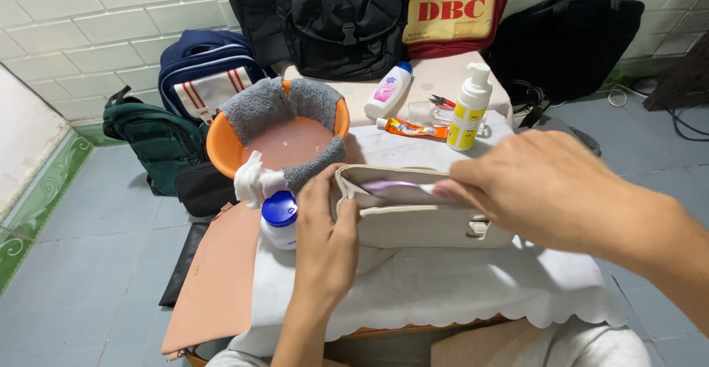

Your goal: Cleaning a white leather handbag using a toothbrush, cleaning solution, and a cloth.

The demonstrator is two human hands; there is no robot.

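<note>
Left hand (325,238): fingers closed on the cream bag's (421,223) left end, mid-table.
Right hand (539,186): pinching a purple toothbrush (395,187) against the bag.
Far left: orange basin (225,149), grey towel (269,105).
Near left: blue-lidded jar (280,218).
Far: pump bottle (468,108), tube (410,128).

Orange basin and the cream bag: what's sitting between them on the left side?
In the head view, a white jar with a blue lid stands between the orange basin and the cream bag, beside the left hand.

Two bare forearms, no sleeves in view. Left hand (325,245) and right hand (535,186): no gloves, rings, watch or wristbands visible. Short, unpainted fingernails. Light grey garment at bottom edge, over the lap.
</note>
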